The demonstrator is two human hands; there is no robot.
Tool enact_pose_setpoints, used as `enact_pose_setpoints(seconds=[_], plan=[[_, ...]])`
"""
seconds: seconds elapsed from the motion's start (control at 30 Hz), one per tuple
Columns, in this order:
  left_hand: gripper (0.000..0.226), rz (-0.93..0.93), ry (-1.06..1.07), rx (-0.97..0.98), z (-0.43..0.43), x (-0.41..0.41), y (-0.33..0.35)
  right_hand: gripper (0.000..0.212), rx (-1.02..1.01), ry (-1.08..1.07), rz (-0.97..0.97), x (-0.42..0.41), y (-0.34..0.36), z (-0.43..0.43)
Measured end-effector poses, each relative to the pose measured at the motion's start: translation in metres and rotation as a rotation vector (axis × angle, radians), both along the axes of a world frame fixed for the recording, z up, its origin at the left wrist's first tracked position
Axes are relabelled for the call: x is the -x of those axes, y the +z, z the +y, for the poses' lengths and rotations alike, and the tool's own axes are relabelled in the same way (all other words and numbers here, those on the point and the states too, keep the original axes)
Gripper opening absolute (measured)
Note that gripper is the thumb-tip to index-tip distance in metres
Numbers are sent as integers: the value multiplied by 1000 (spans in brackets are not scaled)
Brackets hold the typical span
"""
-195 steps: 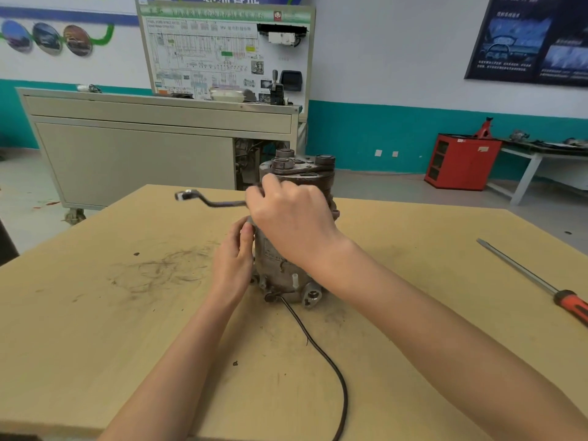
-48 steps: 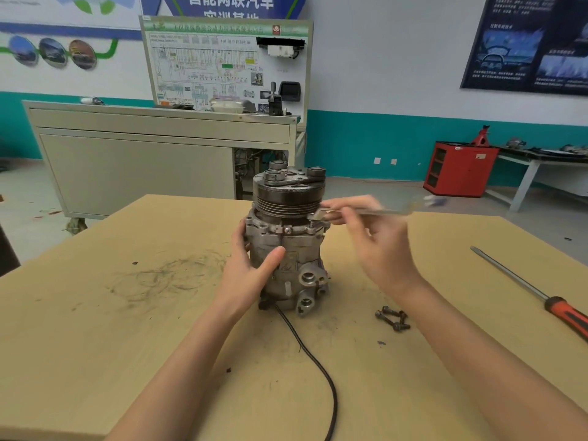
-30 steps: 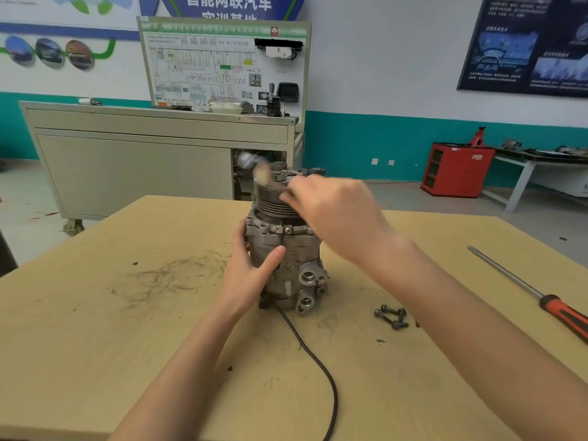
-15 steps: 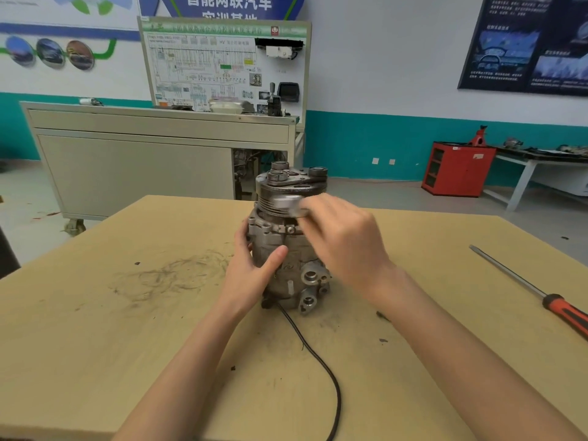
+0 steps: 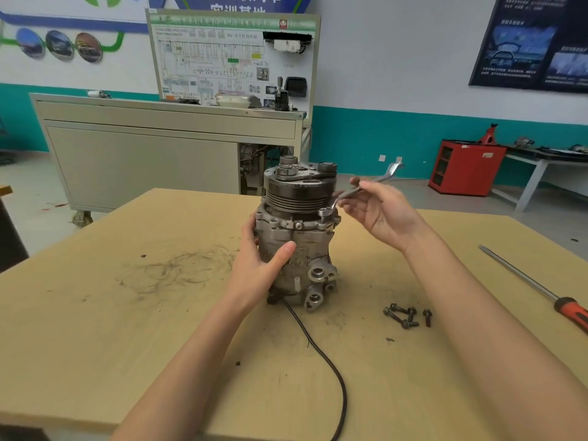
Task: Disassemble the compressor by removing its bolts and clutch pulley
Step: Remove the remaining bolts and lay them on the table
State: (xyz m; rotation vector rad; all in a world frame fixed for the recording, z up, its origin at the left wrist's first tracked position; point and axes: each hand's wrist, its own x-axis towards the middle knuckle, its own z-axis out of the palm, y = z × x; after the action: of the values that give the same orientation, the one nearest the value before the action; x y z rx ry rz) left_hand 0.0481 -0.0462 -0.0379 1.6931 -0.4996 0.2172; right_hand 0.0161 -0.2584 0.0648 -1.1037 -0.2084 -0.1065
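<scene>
Wooden table (image 5: pixel 95 313), black cable (image 5: pixel 321 354) trailing to the near edge, a few loose bolts (image 5: pixel 405 315) lying right of the compressor (image 5: pixel 296 249), which stands upright mid-table. Left hand (image 5: pixel 257 265) grips its body, thumb in front. Right hand (image 5: pixel 378 214) pinches a wrench (image 5: pixel 359 190), ring end on a flange bolt (image 5: pixel 324 212) under the pulley (image 5: pixel 297 192). Best to seat the ring fully, brace the body, swing short arcs. Far-side bolts hidden; wrench's far end blurred.

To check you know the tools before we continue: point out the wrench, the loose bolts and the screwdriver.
wrench (image 5: pixel 343 197): head view, shank beside the ring end.
loose bolts (image 5: pixel 397 318): head view, shank of one bolt.
screwdriver (image 5: pixel 572 316): head view, orange handle.
</scene>
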Motion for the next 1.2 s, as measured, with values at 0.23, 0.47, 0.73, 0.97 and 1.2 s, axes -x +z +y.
enact_pose_setpoints(seconds=[0.23, 0.47, 0.73, 0.97, 1.2], plan=[[97, -7, -4, -3, 0, 0, 1, 17, 839, -759, -584, 34, 31, 26], [101, 9, 23, -43, -1, 3, 2, 20, 1810, -950, -1007, 45, 25, 88], [95, -22, 62, -81, -3, 2, 1, 28, 2013, -1096, -1067, 44, 2, 109], [102, 3, 3, 13, 0, 4, 1, 17, 1138, -884, -1055, 44, -11, 53], [95, 0, -5, 13, 0, 0, 1, 25, -66, -169, 34, 7, -15, 12]])
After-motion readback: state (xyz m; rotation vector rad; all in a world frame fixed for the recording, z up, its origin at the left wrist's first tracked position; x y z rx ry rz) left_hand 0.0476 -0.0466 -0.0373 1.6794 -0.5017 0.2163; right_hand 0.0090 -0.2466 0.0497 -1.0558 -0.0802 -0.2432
